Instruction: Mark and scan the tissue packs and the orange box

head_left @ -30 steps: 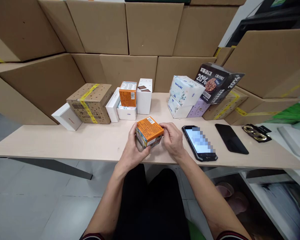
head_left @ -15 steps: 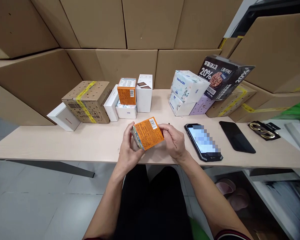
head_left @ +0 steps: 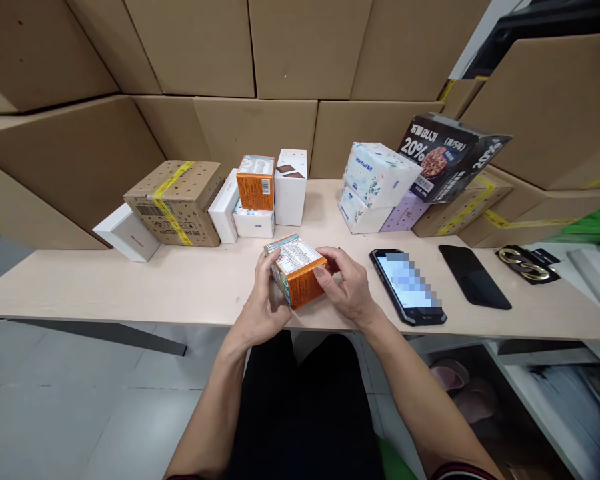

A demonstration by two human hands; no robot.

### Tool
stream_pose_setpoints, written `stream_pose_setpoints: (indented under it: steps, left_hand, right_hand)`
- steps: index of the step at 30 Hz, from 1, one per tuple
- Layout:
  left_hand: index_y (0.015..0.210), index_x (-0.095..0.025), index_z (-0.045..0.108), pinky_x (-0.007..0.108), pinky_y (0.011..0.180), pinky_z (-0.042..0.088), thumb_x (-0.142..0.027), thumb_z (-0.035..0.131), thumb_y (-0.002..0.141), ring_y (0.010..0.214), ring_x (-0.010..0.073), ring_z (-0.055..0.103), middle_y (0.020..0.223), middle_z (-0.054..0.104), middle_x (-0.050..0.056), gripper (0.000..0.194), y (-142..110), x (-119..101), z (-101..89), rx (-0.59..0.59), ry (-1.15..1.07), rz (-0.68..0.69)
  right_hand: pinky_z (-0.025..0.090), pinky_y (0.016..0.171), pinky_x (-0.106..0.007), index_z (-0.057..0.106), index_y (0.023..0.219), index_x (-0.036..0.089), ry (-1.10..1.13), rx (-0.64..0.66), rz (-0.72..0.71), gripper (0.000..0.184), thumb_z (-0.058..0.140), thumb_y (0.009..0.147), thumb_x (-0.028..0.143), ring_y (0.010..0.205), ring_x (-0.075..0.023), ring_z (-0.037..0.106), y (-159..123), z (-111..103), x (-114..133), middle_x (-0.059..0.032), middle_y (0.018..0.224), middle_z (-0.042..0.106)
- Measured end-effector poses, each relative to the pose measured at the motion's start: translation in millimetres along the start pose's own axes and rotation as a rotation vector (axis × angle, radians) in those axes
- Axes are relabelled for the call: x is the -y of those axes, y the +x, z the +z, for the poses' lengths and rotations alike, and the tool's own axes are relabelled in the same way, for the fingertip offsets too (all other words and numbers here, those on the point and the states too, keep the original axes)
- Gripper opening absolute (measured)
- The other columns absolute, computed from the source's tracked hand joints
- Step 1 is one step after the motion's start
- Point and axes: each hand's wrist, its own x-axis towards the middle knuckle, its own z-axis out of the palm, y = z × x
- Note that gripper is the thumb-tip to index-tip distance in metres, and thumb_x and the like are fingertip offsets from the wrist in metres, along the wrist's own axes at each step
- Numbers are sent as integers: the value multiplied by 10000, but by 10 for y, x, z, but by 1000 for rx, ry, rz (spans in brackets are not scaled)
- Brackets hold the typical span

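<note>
An orange box point(head_left: 305, 285) with a white printed panel on top is held between my two hands near the table's front edge. My left hand point(head_left: 263, 303) is around its left side, fingers at the top edge and thumb low at the front corner. On the other side my right hand point(head_left: 347, 283) grips it, thumb on the front face and fingers behind the right edge. Whether its underside touches the table is hard to make out. Behind it, a similar orange box point(head_left: 255, 192) rests on a white tissue pack point(head_left: 254, 223), beside a tall white box point(head_left: 290, 193).
On the table point(head_left: 180, 287) stand a taped brown carton point(head_left: 173, 200), white boxes point(head_left: 130, 233), stacked tissue packs point(head_left: 375, 177) and a tilted black box point(head_left: 440, 157). To the right lie a rugged phone point(head_left: 407, 287), a black phone point(head_left: 474, 277) and gold rings point(head_left: 527, 263). Large cartons point(head_left: 260, 133) wall the back.
Both hands have tipped the orange box: its barcode face pointed up before, and now the white printed panel does. My right thumb has moved onto the front face.
</note>
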Motion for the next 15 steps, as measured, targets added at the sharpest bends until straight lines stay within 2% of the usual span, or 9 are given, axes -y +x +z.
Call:
stream_pose_setpoints:
  steps: [2,5,8,11,15]
  left_hand:
    - [1630,-344,97,550,1248,346,-145,705,785,1589,329,237,1703,215,122,1060,-13,-19,-38,69,-122,-64]
    - [1638,-349,-32,523,1215,406,-235,766,813,1566,330,299,1691,263,128,1154,-23,-35,-44,82,-237,-154]
    - [1633,-392,-2,540,1239,361,-276,829,787,1565,337,296,1692,268,100,1192,-24,-21,-25,54,-274,-201]
    - [1622,-440,22,545,1222,385,-305,866,756,1558,346,309,1693,252,88,1217,-23,7,-5,20,-318,-158]
    - [1607,-473,42,507,1175,454,-352,892,730,1542,341,341,1691,216,87,1229,-25,17,59,-145,-273,-67]
  right_hand:
    - [556,746,-329,647,1126,209,2,31,-53,297,527,987,442,771,-173,647,-7,-7,-6,-71,967,723]
    - [565,752,-314,669,1078,208,35,35,-85,276,501,1005,415,796,-166,677,-10,-4,-17,-62,962,740]
    - [569,723,-301,684,1046,201,42,-8,-77,270,505,1007,400,772,-160,691,-5,13,-22,-55,946,757]
    - [567,708,-296,688,1050,199,33,-17,-68,280,489,1018,394,787,-163,706,-5,26,-24,-60,964,764]
    - [571,688,-300,677,1076,197,17,1,-98,345,456,1031,459,796,-171,710,-15,31,-49,-70,961,759]
